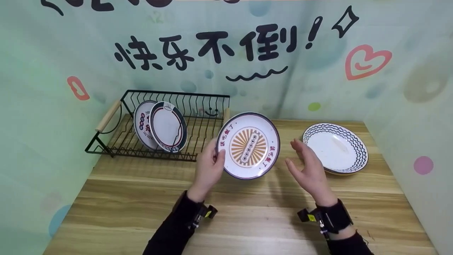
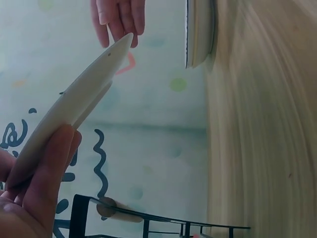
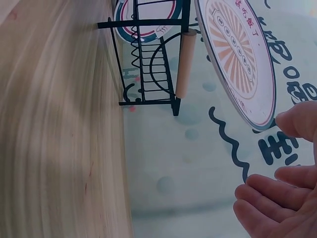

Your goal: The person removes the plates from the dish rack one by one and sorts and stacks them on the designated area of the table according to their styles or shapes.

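My left hand [image 1: 207, 168] grips a round white plate [image 1: 260, 170] by its left rim, thumb on the face and fingers behind. The plate has a dark rim, an orange sunburst and red lettering. In the left wrist view the plate [image 2: 74, 101] appears edge-on, tilted above the wooden table. To its right, my right hand [image 1: 311, 173] is held up with fingers spread and nothing in it. The right wrist view has that thumb [image 3: 297, 121] close by the plate's lower edge. Beyond the right hand lies a deep white dish [image 1: 332, 148] with a wavy-lined rim.
At the back left of the table [image 1: 247, 223] stands a black wire dish rack [image 1: 177, 93] with wooden handles [image 1: 108, 115]. Two plates lean in its left part, a green-and-red-rimmed one [image 1: 166, 127] before a patterned one [image 1: 140, 124]. A printed cloth backdrop [image 1: 212, 24] encloses the table.
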`<state>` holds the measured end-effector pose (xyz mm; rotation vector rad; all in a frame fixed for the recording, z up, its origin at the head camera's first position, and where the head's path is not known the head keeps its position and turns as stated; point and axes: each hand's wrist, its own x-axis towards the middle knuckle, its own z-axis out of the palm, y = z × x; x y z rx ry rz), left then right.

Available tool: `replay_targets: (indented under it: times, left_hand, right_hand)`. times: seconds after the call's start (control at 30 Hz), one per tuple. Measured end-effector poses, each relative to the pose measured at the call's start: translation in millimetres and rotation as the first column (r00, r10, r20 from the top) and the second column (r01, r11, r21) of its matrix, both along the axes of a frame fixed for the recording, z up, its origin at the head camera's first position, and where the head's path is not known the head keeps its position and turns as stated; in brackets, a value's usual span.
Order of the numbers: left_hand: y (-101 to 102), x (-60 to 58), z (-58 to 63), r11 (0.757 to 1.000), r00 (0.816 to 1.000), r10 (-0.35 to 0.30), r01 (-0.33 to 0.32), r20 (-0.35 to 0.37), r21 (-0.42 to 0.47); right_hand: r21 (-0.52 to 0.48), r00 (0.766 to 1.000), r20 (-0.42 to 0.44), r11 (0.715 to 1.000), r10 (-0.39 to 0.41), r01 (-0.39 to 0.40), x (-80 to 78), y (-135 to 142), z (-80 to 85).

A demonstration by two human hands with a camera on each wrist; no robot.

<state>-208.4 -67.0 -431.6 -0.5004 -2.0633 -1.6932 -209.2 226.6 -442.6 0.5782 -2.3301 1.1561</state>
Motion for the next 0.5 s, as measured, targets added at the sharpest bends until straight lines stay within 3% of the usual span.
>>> replay_targets:
  times: [0.17, 0.5]
  left_hand:
    - [5.5, 3.1, -2.6, 0.999, 0.999, -0.024, 0.025, 0.046, -0.024]
    - [12.1, 1.9, -10.6, 0.994, 0.992, -0.111, 0.111, 0.055, -0.001]
  right_hand:
    - [-0.013, 1.000, -0.001, 1.000, 0.014, -0.014, 0.3, -0.8, -0.5]
    - [-0.035, 0.999, 0.031, 0.999, 0.038, -0.037, -1.2, -3.4, -2.3]
